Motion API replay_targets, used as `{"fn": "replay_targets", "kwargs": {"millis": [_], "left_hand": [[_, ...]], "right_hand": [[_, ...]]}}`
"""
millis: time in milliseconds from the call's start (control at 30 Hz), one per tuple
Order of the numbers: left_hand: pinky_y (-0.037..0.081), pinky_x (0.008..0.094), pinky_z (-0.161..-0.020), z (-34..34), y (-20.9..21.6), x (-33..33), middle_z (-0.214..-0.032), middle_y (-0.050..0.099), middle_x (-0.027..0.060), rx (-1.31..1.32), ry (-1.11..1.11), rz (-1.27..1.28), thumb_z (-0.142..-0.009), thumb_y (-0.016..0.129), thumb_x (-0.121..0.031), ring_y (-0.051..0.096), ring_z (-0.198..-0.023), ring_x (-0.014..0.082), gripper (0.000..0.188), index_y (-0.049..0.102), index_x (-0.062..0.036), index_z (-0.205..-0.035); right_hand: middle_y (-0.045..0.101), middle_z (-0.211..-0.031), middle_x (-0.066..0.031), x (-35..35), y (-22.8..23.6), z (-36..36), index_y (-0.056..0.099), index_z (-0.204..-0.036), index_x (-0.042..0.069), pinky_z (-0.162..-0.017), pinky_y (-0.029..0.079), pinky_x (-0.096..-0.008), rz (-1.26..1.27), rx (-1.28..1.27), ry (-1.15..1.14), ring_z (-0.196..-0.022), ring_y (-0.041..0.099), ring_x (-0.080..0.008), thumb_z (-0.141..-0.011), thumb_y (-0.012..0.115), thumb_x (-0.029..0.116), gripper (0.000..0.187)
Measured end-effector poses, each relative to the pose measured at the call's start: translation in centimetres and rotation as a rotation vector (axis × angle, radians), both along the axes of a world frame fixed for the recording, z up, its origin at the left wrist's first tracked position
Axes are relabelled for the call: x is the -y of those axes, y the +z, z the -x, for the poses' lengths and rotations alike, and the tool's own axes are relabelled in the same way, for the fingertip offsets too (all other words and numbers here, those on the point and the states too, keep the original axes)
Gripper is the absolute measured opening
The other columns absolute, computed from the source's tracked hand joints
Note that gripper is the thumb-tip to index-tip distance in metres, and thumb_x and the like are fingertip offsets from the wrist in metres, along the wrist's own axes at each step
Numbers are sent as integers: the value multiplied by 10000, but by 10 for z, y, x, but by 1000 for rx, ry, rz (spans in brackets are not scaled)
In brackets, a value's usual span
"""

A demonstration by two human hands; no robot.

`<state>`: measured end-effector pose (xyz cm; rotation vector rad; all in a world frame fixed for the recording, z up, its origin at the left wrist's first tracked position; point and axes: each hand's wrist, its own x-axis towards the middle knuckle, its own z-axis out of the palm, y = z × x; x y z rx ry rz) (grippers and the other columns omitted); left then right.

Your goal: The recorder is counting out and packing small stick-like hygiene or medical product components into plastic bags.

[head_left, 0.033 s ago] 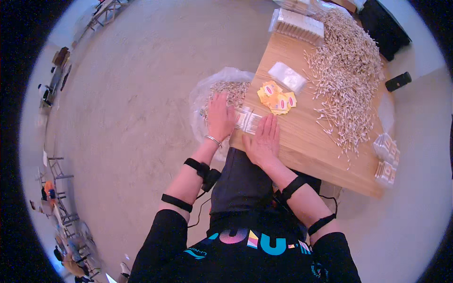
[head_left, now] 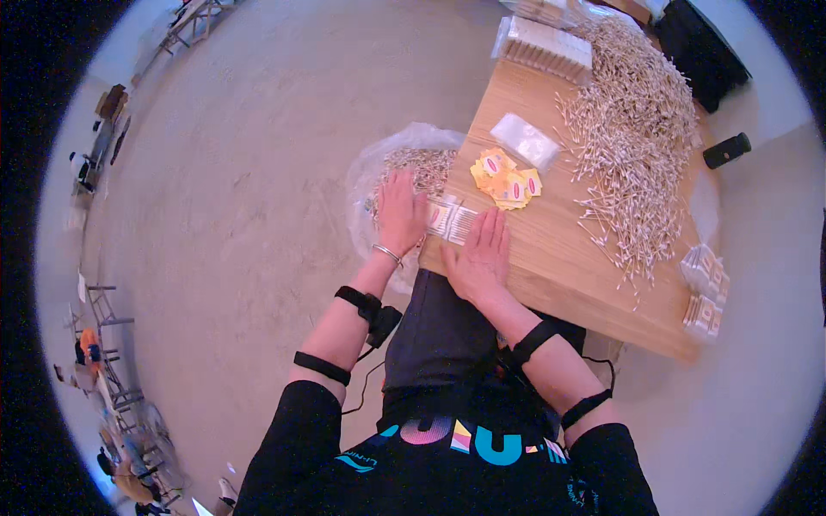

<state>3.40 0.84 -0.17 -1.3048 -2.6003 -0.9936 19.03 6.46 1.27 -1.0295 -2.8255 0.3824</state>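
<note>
Left hand (head_left: 401,213) slightly leftward, swabs (head_left: 461,225) between it and right hand (head_left: 482,258)

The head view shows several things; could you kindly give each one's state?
Left hand: open
Right hand: open, flat
Swabs between hands: lined up
Swab heap: loose, jumbled
Plastic bag: open, holding swabs
Yellow cards: overlapping
Clear sleeves: flat
Swab packs: in rows
Corner packets: bunched together
</note>
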Motion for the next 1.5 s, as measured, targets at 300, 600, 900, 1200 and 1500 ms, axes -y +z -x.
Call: {"fn": "replay_targets", "kwargs": {"millis": [300, 600, 900, 1200, 1500], "left_hand": [[408, 305, -928, 19, -34, -2, -1166, 578, 141, 985, -113, -211, -926, 435, -230, 542, -1083, 226, 407, 458, 27, -1241], [437, 268, -897, 12, -16, 2, -1129, 598, 139, 1129, -123, -369, -950, 393, -179, 568, -1022, 166, 355, 488, 57, -1197], [414, 306, -948, 18, -13, 5, -1240, 525, 147, 1346, -167, -502, -958, 360, -275, 515, -1128, 205, 446, 401, 28, -1282], [387, 302, -974, 19, -20, 6, -1280, 497, 131, 1565, -208, -533, -964, 334, -303, 483, -1159, 191, 458, 381, -7, -1310], [411, 285, -920, 15, -5, 3, -1187, 580, 83, 1300, -205, -315, -972, 315, -366, 511, -1103, 162, 494, 419, 1, -1286]], "right_hand": [[94, -1422, -318, 7, -2, 21, 105, -1346, -144, -1103, 53, -473, -12, -16, 43, -1352, 46, -419, -856, 449, 463, 852], [89, -1414, -333, 14, -5, 38, 95, -1343, -140, -1098, 71, -487, 46, -110, 63, -1340, 68, -443, -843, 496, 421, 852], [119, -1446, -270, -7, -4, 55, 109, -1377, -83, -1106, 95, -398, 601, -800, -115, -1357, 100, -367, -891, 379, 260, 654], [134, -1453, -254, 11, 3, 81, 125, -1384, -72, -1107, 92, -373, 867, -972, -159, -1362, 112, -348, -902, 359, 292, 648], [201, -1440, -239, 3, -16, 80, 171, -1374, -71, -1103, 119, -392, 685, -893, -43, -1353, 153, -353, -888, 405, 226, 616]]}}
